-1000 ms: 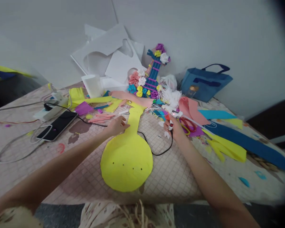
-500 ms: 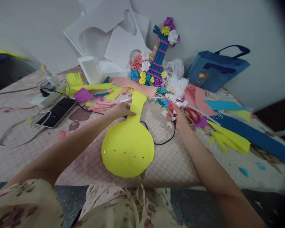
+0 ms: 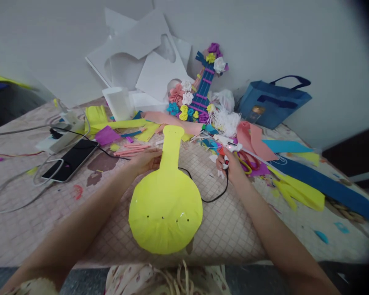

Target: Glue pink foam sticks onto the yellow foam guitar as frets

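Note:
A flat yellow guitar-shaped cutout (image 3: 166,192) lies on the table before me, its round body towards me and its narrow neck pointing away. A row of small holes crosses the lower body. My left hand (image 3: 147,159) is curled at the left edge of the neck, with its fingertips partly hidden by it. To the right of the cutout, my right hand (image 3: 229,164) grips a white hot glue gun (image 3: 230,144) with an orange trigger and a small red light. Its black cord runs down and passes behind the neck.
At the back stands a blue guitar model (image 3: 203,92) with paper flowers. White cut boards (image 3: 132,49) lean on the wall. A phone (image 3: 72,160) and a power strip (image 3: 60,137) lie left. Scissors (image 3: 249,162), coloured paper strips (image 3: 301,192) and a blue bag (image 3: 270,104) are right.
My left thumb has come off the top of the neck, and that hand now sits at its left edge. The neck has shifted slightly left. My view has tilted upward a little.

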The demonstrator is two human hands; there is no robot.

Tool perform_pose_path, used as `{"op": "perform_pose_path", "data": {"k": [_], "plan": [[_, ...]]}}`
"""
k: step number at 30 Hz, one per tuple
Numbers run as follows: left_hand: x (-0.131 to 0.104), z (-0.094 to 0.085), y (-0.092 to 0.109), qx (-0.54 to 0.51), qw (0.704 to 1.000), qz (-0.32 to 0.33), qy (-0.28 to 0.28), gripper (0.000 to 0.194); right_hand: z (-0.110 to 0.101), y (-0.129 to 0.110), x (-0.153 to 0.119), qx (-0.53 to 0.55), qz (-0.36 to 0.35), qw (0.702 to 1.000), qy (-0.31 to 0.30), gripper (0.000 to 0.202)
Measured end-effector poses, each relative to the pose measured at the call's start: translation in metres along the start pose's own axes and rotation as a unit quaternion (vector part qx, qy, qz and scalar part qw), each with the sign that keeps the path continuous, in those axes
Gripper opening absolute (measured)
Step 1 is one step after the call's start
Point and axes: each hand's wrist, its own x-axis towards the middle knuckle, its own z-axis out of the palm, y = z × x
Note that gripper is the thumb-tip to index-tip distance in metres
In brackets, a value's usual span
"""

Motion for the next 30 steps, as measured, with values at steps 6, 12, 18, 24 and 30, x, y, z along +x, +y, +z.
{"op": "perform_pose_path", "data": {"k": [6,12,18,24,30], "plan": [[-0.004,-0.002,-0.003,-0.029,0.999,-0.008,-0.014,0.008,0.005,-0.002,-0.004,-0.034,0.008,0.999,0.012,0.033],[-0.006,-0.01,-0.005,-0.036,0.999,-0.012,-0.019,0.012,0.004,-0.002,-0.004,-0.064,-0.015,0.998,0.018,0.025],[-0.006,-0.012,-0.004,-0.041,0.999,-0.008,-0.017,0.012,-0.003,-0.01,-0.001,-0.072,-0.058,0.995,0.047,0.032],[-0.008,-0.01,-0.004,-0.045,0.999,-0.005,-0.02,0.011,-0.003,-0.013,-0.001,-0.075,-0.054,0.994,0.051,0.033],[-0.01,-0.011,-0.004,-0.047,0.998,0.005,-0.036,0.014,-0.003,-0.009,-0.002,-0.083,-0.06,0.994,0.044,0.028]]}}
